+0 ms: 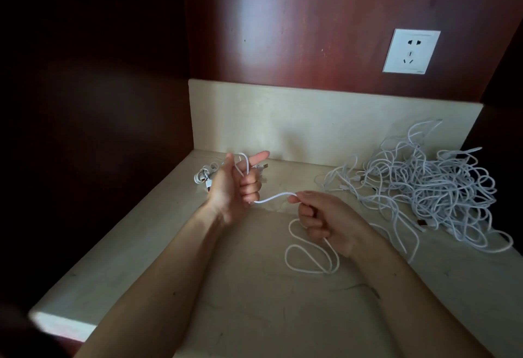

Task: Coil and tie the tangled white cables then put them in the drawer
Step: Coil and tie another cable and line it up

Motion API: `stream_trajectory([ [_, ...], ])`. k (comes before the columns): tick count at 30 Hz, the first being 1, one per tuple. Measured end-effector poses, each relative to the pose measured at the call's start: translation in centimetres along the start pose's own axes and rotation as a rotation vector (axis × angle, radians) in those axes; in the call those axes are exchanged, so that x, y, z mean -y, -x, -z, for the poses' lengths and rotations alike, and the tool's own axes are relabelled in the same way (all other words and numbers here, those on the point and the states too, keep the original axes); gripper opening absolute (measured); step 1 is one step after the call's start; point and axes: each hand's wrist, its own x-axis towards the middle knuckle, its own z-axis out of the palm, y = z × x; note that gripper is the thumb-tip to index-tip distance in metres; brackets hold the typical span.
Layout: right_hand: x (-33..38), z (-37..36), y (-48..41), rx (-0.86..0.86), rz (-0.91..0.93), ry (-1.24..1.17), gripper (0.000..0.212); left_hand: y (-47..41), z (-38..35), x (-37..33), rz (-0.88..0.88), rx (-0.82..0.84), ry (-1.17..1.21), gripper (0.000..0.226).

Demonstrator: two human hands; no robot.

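Note:
One white cable [276, 196] stretches between my two hands above the pale countertop [254, 315]. My left hand [232, 187] is raised at the left, lower fingers curled round the cable, index finger and thumb sticking out with a loop between them. My right hand [319, 216] pinches the same cable a little to the right; its slack lies in loops [308, 258] under that hand. A big tangled pile of white cables [433, 187] fills the right side. A small coiled cable [203, 176] lies behind my left hand. No drawer is in view.
A pale backsplash [325, 120] runs along the back of the counter. A white wall socket [411, 51] sits on the dark red wood panel above. A dark side wall closes the left. The counter's front left edge [62, 326] is lit.

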Motion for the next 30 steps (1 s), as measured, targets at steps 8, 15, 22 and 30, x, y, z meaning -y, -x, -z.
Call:
stream_trajectory([
  [8,0.0,-0.8,0.8,-0.042,0.374,0.603,0.013,-0.2,0.6,-0.2,0.098,-0.058,-0.163,0.045],
  [15,0.1,-1.3,1.0,-0.002,0.504,0.554,0.018,0.7,-0.7,1.5,0.223,0.081,-0.557,0.048],
  [22,-0.3,0.4,0.1,-0.328,0.704,0.707,0.016,1.5,-1.5,1.7,0.476,0.314,-0.693,0.041],
  [30,-0.9,0.4,-0.5,-0.326,0.809,0.748,0.010,2.4,-2.3,1.6,0.283,0.399,-0.774,0.038],
])
